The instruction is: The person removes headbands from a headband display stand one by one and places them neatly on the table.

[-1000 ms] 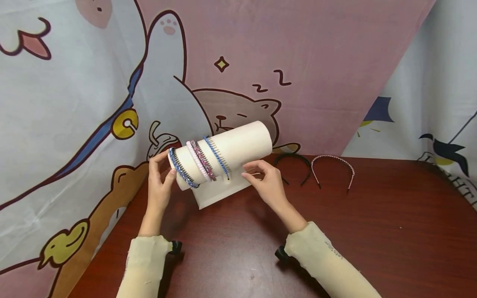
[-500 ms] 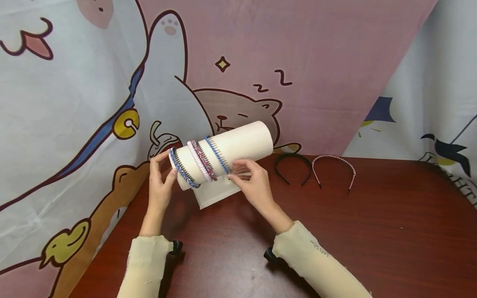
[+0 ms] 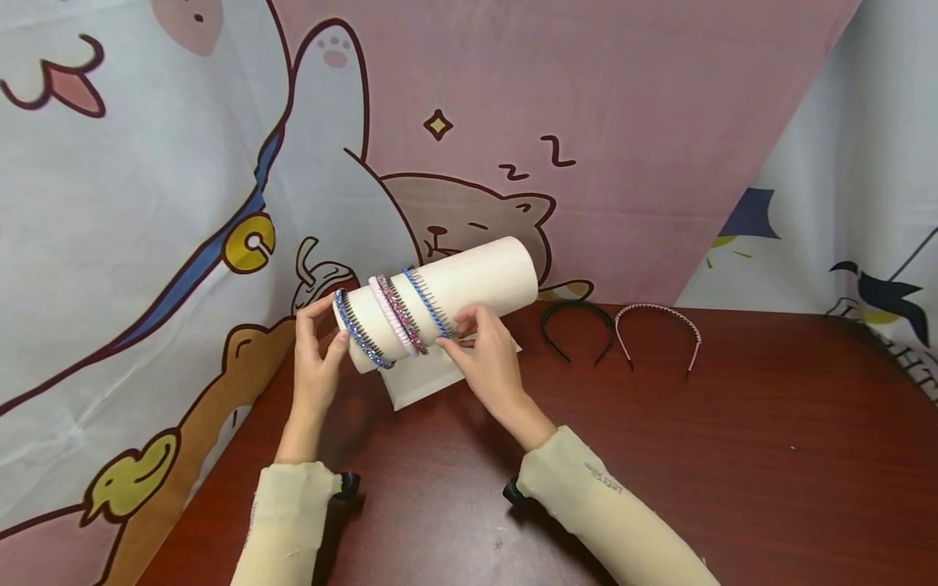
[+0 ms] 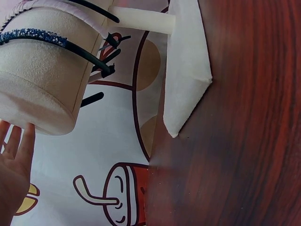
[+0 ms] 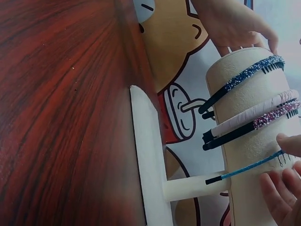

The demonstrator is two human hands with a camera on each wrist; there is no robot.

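White roll [image 3: 479,277]: raised on its base [image 3: 423,379]. Your left hand [image 3: 317,362]: spread wide, touching the roll's left end. Your right hand [image 3: 494,358]: now moved in to the roll's front. Three wider headbands [image 3: 392,317]: around the roll's left half. Thin blue headband [image 5: 248,167]: around the roll's middle, between your right thumb and fingers — pinched or not, I cannot tell. That approach, I judge, makes it the piece in work.

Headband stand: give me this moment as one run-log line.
Left hand: touching left end of white cylinder | Right hand: at thin blue headband, pinch unclear | Table: black headband, pink headband
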